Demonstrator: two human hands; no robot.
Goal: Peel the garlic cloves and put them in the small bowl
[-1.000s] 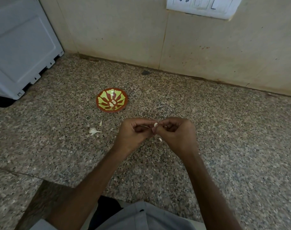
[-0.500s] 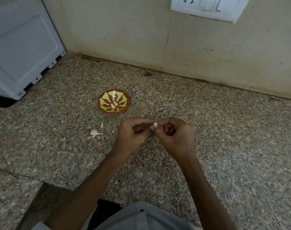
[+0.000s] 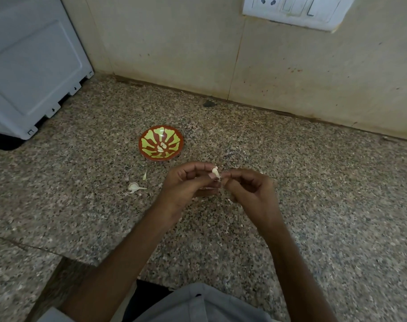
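While they meet at the centre of the frame, the left hand and right hand pinch one garlic clove between curled fingertips. The small bowl sits just above and left of them on the granite counter, holding peeled cloves — and another clove lies left of the hands, below the bowl.

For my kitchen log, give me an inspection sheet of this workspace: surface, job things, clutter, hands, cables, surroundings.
Surface: speckled stone counter, seam at lower left.
Job's things: small bowl holding peeled cloves; garlic clove held above the counter; loose clove lying left of the hands.
Clutter: skin scrap beside the loose clove.
Hands: left hand and right hand, fingers of both pinching the garlic clove.
Cables: nothing seen.
Surroundings: tiled wall, switch plate, grey appliance at left.
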